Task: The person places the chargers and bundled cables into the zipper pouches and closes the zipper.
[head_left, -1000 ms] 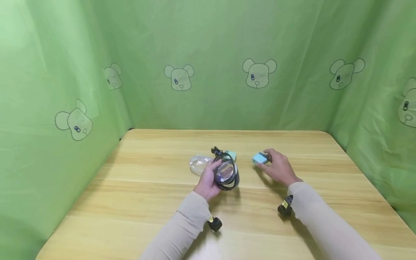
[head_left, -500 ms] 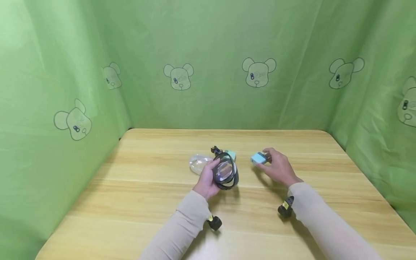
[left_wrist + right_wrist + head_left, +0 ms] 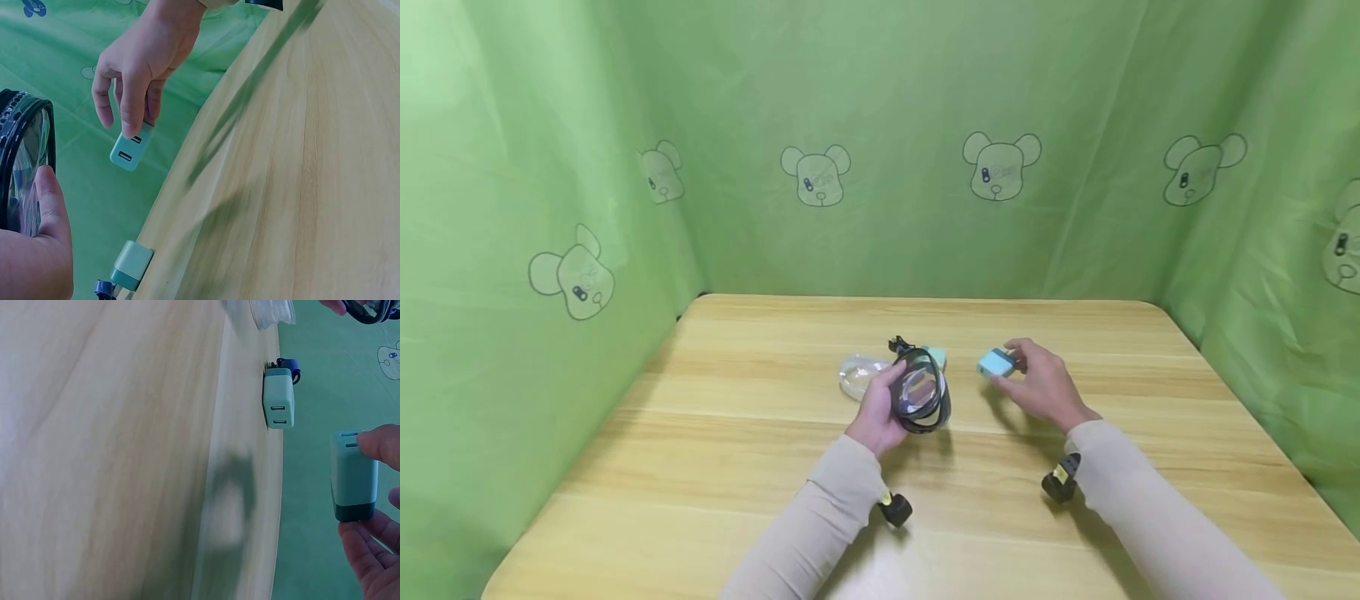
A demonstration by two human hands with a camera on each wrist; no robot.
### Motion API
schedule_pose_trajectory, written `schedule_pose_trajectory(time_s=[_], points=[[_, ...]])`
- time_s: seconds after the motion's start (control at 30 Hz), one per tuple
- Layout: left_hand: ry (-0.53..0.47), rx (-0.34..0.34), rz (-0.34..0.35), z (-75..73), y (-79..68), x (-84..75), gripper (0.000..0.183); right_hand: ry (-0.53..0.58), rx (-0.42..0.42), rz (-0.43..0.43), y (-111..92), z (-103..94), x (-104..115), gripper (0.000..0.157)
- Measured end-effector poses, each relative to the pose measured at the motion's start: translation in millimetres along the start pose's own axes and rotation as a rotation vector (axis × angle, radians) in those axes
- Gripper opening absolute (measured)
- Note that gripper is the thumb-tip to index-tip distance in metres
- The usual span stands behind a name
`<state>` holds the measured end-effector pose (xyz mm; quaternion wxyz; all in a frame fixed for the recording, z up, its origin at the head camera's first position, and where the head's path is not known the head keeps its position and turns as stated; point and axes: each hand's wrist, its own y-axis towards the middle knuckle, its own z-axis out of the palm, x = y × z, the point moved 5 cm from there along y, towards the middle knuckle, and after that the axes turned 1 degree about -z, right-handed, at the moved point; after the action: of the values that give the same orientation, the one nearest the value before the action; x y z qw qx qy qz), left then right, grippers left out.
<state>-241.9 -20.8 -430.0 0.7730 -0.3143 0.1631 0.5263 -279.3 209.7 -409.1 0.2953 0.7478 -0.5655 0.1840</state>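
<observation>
My left hand [image 3: 877, 417] grips a round, see-through zip case [image 3: 919, 390] with a black rim, its thumb pressed on the clear face. Through that face a pale coiled thing shows in the case. Off to the right, my right hand [image 3: 1047, 385] pinches a light blue-green USB charger [image 3: 354, 472] between thumb and fingers, held above the table. Two slots show on the charger's end, and its opposite end is a darker green. A second charger [image 3: 279, 400] of the same look lies on the table behind the case, partly covered by it in the head view.
A dark bundled cord [image 3: 898, 345] lies beside the second charger. Left of the case is a clear plastic container [image 3: 859, 377], partly behind my left hand. The wooden table [image 3: 737, 467] is bordered by a green curtain [image 3: 895, 242] at its back and sides.
My right hand has shifted very slightly left with the charger. The left hand and the zip case stay almost where they were.
</observation>
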Motion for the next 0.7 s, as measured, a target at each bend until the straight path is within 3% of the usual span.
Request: schedule_pose_trajectory(time_s=[0.7], points=[[0.017, 0.004, 0.005, 1.8, 1.6, -0.7, 0.048, 0.004, -0.019, -0.033, -6, -2.2, 14, 0.063]])
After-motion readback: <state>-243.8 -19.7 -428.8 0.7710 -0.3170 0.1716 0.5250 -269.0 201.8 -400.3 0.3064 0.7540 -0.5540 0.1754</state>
